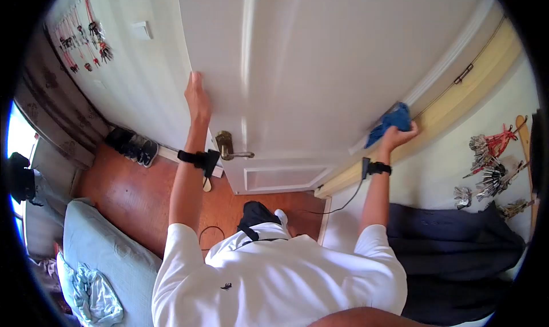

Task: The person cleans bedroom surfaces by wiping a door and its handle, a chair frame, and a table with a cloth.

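White shirt [286,281] foremost, outstretched left hand [198,101] clasps door [320,69].

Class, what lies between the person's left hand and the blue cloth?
In the head view, the pale door, with raised moulding, lies between the left hand and the blue cloth; the door handle sits lower in the picture.

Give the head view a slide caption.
Left hand at the edge of a white door, right hand holding a blue cloth at its opposite side.
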`<action>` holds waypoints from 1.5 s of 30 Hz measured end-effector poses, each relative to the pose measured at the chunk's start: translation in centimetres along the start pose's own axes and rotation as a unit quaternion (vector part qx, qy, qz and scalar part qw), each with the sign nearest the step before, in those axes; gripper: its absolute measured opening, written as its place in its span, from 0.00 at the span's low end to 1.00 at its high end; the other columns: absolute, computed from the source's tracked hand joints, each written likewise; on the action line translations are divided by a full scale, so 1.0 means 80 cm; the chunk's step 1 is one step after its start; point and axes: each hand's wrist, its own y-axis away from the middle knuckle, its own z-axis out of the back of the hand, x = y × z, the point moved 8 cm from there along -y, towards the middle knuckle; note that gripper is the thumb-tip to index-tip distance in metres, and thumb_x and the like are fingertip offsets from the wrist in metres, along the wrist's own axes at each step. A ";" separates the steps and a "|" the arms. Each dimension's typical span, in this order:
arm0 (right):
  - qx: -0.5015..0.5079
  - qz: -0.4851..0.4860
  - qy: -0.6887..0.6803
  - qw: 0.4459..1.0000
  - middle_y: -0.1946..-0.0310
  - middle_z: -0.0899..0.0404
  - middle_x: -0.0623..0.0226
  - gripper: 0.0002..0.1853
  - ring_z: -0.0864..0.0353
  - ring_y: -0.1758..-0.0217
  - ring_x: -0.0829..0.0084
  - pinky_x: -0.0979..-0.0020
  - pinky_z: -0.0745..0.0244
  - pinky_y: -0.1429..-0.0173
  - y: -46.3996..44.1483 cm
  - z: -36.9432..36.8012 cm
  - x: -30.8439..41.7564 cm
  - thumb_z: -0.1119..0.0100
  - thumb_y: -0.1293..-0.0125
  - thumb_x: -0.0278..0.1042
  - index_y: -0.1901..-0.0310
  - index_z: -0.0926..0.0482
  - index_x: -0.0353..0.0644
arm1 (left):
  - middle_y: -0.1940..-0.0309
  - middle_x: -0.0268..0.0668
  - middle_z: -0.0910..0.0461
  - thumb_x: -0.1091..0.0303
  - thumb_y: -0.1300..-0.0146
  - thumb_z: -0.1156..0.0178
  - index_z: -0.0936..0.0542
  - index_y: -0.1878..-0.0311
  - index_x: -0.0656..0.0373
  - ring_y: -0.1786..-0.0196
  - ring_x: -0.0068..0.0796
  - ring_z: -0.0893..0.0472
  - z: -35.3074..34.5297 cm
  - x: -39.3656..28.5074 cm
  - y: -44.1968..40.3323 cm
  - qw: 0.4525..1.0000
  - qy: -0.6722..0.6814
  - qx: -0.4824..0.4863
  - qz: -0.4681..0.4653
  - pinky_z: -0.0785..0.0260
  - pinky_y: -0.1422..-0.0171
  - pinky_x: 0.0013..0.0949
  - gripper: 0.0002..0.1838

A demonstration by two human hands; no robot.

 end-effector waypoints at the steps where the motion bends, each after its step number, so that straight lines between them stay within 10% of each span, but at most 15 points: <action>1: -0.027 0.020 -0.007 0.999 0.50 0.29 0.45 0.21 0.26 0.47 0.50 0.55 0.32 0.35 -0.025 -0.001 0.012 0.53 0.46 0.18 0.47 0.33 0.29 | 0.59 0.36 0.23 0.47 0.26 0.59 0.26 0.44 0.70 0.58 0.25 0.29 0.003 -0.009 0.012 1.000 -0.016 0.017 0.017 0.36 0.52 0.30 0.30; 8: -0.011 0.133 -0.004 0.991 0.49 0.28 0.47 0.21 0.27 0.46 0.47 0.54 0.30 0.40 -0.064 -0.077 0.209 0.47 0.45 0.21 0.47 0.26 0.31 | 0.66 0.33 0.24 0.45 0.31 0.47 0.25 0.48 0.67 0.65 0.21 0.30 0.005 -0.099 0.072 0.980 -0.026 0.018 -0.195 0.35 0.60 0.28 0.29; 18: 0.134 0.425 -0.109 0.888 0.55 0.27 0.62 0.25 0.26 0.55 0.58 0.63 0.29 0.50 0.111 -0.124 0.497 0.35 0.52 0.20 0.47 0.19 0.42 | 0.72 0.31 0.25 0.49 0.33 0.41 0.25 0.49 0.65 0.70 0.19 0.32 0.017 -0.116 0.088 0.986 -0.051 0.012 -0.156 0.37 0.66 0.27 0.26; 31: 0.299 0.597 -0.098 0.738 0.59 0.31 0.72 0.24 0.37 0.69 0.70 0.69 0.37 0.66 0.265 -0.069 0.383 0.42 0.48 0.25 0.47 0.17 0.53 | 0.74 0.32 0.30 0.42 0.31 0.48 0.26 0.51 0.66 0.69 0.22 0.35 0.027 -0.101 0.105 0.991 -0.041 0.026 -0.127 0.39 0.65 0.30 0.30; 39: 0.219 0.395 -0.129 0.883 0.56 0.28 0.65 0.29 0.31 0.52 0.61 0.64 0.34 0.49 0.130 -0.102 0.455 0.35 0.57 0.23 0.47 0.16 0.51 | 0.76 0.28 0.36 0.41 0.30 0.53 0.26 0.54 0.66 0.72 0.20 0.40 0.030 -0.097 0.103 0.991 -0.026 0.007 -0.128 0.46 0.69 0.29 0.30; 45: 0.194 0.412 -0.131 0.881 0.58 0.28 0.66 0.26 0.30 0.57 0.60 0.63 0.34 0.51 0.171 -0.114 0.483 0.37 0.55 0.21 0.49 0.16 0.47 | 0.77 0.26 0.40 0.43 0.28 0.56 0.26 0.57 0.65 0.72 0.18 0.41 0.030 -0.097 0.100 0.990 -0.009 -0.008 -0.139 0.48 0.69 0.28 0.29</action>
